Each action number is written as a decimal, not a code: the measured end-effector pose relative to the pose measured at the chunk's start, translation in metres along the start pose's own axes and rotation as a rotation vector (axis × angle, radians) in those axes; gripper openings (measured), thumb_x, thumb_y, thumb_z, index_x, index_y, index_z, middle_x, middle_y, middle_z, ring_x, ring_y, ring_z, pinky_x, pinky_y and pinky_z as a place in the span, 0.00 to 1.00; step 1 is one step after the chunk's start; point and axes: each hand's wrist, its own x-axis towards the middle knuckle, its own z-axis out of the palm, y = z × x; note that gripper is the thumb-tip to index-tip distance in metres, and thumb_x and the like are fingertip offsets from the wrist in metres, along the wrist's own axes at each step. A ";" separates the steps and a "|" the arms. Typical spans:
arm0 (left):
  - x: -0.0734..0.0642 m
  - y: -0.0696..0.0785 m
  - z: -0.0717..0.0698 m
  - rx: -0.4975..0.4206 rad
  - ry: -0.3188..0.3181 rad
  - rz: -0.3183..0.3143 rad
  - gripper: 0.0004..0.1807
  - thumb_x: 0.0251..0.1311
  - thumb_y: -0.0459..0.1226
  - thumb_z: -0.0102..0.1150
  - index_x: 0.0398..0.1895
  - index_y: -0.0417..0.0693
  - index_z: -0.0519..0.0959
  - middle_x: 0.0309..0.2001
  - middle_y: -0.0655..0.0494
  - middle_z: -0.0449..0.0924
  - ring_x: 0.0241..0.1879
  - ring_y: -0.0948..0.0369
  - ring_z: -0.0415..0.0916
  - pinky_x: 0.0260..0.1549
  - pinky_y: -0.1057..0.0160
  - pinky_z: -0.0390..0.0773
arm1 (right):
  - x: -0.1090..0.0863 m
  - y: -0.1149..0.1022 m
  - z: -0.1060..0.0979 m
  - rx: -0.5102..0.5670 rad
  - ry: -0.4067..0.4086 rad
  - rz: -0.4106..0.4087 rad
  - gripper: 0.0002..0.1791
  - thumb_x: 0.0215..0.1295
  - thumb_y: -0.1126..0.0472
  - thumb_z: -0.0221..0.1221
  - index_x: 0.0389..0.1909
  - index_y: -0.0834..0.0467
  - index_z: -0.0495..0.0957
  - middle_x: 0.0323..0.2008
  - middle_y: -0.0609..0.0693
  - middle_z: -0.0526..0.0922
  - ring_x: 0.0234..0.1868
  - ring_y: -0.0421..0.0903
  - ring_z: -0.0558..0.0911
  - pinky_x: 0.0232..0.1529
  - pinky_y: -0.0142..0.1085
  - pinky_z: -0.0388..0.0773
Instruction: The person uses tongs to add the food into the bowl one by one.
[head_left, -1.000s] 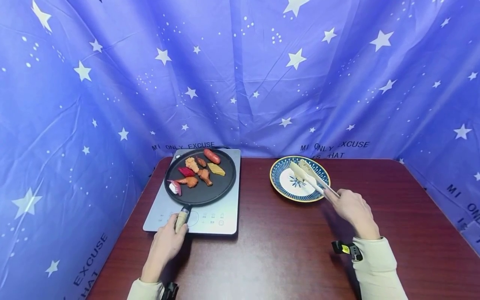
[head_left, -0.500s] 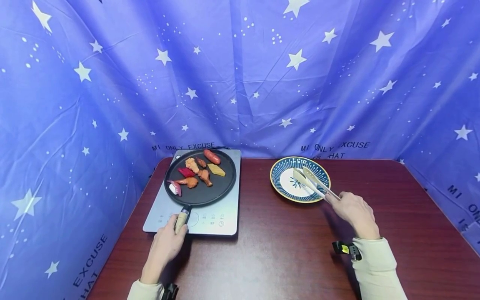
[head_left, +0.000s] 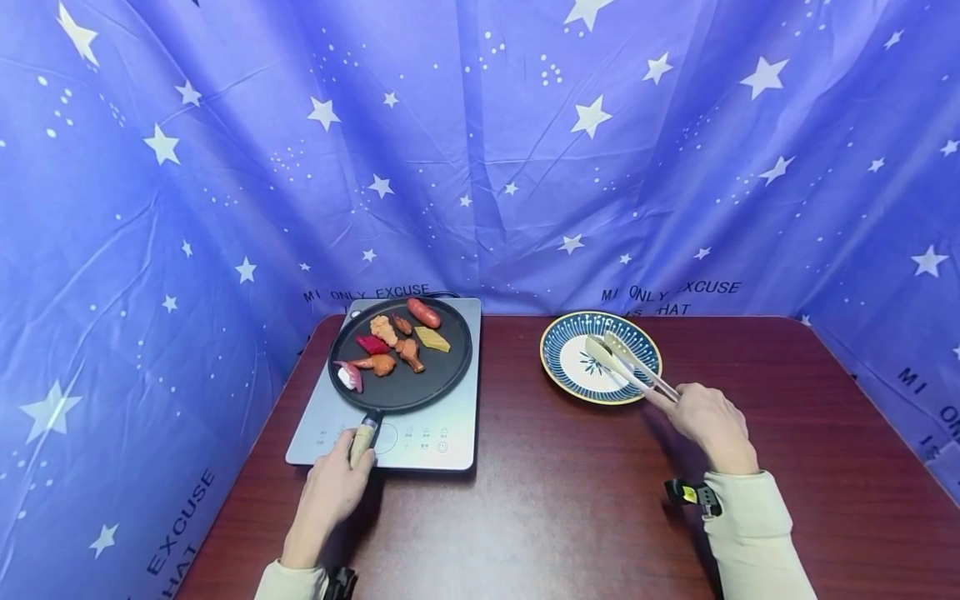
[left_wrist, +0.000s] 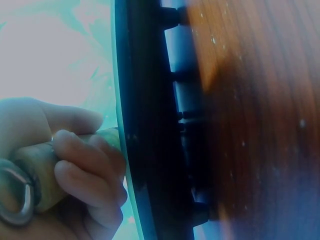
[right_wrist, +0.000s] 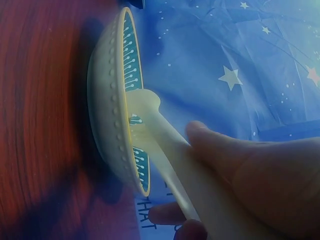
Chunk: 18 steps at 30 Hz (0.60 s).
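Observation:
My left hand (head_left: 335, 481) grips the wooden handle (head_left: 362, 442) of a flat black pan (head_left: 427, 387); the left wrist view shows fingers (left_wrist: 85, 185) curled round it. Food pieces lie in the pan: a sausage (head_left: 423, 312), a yellow slice (head_left: 432, 338), a red piece (head_left: 372, 344), a drumstick (head_left: 410, 354) and several others. My right hand (head_left: 708, 425) holds a pair of tongs (head_left: 630, 364), whose tips are over the blue-and-white plate (head_left: 558, 383). The tips stand a little apart, and I see no food between them. Whether they touch the plate I cannot tell.
Under the pan is a silver induction cooker (head_left: 457, 417) with touch marks at its front. Both it and the plate stand on a dark red wooden table (head_left: 540, 500). A blue star-patterned curtain (head_left: 480, 167) encloses the back and sides.
The tips of the tongs have shifted slightly right and toward me over the plate. The left hand, the pan and the food look the same.

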 end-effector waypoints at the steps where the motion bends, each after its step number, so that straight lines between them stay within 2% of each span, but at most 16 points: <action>1: 0.000 0.000 0.000 0.000 -0.001 0.000 0.22 0.62 0.44 0.52 0.58 0.50 0.69 0.20 0.53 0.68 0.20 0.56 0.67 0.19 0.57 0.65 | 0.000 0.000 0.000 -0.006 -0.002 -0.003 0.41 0.57 0.24 0.44 0.25 0.61 0.75 0.30 0.67 0.78 0.33 0.64 0.78 0.24 0.53 0.70; 5: 0.000 0.000 0.000 0.000 0.000 0.002 0.22 0.62 0.44 0.52 0.58 0.49 0.69 0.20 0.53 0.68 0.20 0.56 0.67 0.19 0.57 0.65 | 0.000 0.000 0.000 -0.026 0.017 -0.024 0.38 0.57 0.25 0.45 0.18 0.59 0.70 0.28 0.68 0.77 0.29 0.64 0.77 0.22 0.52 0.69; 10: 0.000 0.000 0.000 -0.002 0.003 0.006 0.22 0.62 0.44 0.52 0.58 0.49 0.69 0.20 0.53 0.69 0.20 0.56 0.67 0.19 0.57 0.65 | 0.002 0.000 0.001 -0.055 0.052 -0.062 0.35 0.61 0.31 0.49 0.16 0.60 0.71 0.26 0.70 0.76 0.27 0.66 0.77 0.20 0.53 0.69; 18: -0.001 0.001 0.000 -0.008 -0.002 -0.006 0.21 0.62 0.44 0.52 0.58 0.51 0.70 0.19 0.53 0.68 0.20 0.56 0.67 0.18 0.57 0.65 | 0.002 0.004 -0.002 -0.025 0.066 -0.100 0.33 0.64 0.33 0.46 0.15 0.57 0.71 0.20 0.62 0.73 0.24 0.62 0.77 0.19 0.51 0.68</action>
